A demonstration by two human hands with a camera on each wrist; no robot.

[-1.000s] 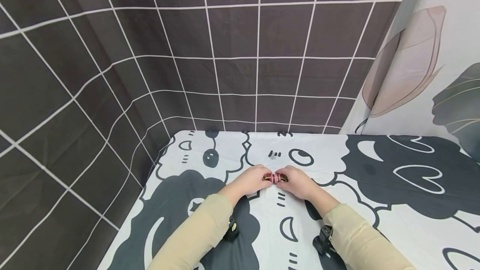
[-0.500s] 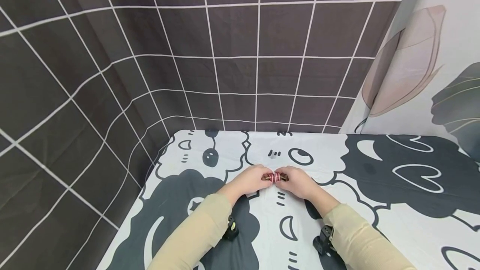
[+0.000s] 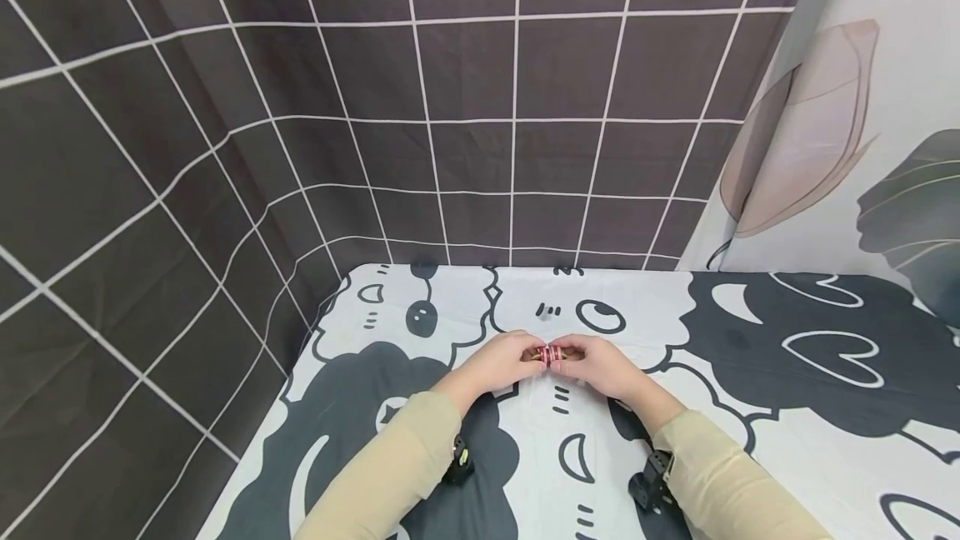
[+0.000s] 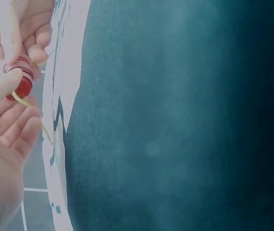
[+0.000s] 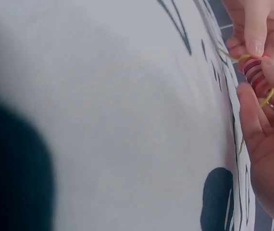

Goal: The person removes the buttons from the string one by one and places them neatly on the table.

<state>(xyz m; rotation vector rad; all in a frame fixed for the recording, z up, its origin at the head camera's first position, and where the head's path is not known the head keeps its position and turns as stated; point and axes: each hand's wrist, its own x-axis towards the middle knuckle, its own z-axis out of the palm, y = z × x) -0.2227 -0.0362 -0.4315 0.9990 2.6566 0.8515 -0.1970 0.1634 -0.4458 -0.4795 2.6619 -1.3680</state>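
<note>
Between both hands, close over the patterned cloth, is a small red-and-pink striped cylinder [image 3: 551, 355], which looks like a stack of discs. My left hand [image 3: 501, 361] pinches its left end between thumb and fingers. The right hand [image 3: 594, 363] pinches the other end. In the left wrist view, the cylinder's red end face [image 4: 23, 88] shows beside the left thumb, and a yellow cord [image 4: 45, 129] hangs down past the fingers. From the right wrist, yellow cord [image 5: 267, 98] shows at both ends of the striped cylinder [image 5: 254, 73]. Fingers hide part of it.
A white cloth with dark grey cartoon shapes [image 3: 750, 473] covers the surface underneath. Dark cloth with white grid lines [image 3: 465, 65] hangs behind and at the left. At the right hangs a pale leaf-patterned curtain [image 3: 810, 132]. Each wrist carries a black camera [image 3: 649, 482].
Both hands keep pinching the striped cylinder at the same spot, with only slight finger shifts. The head view has tilted a little.
</note>
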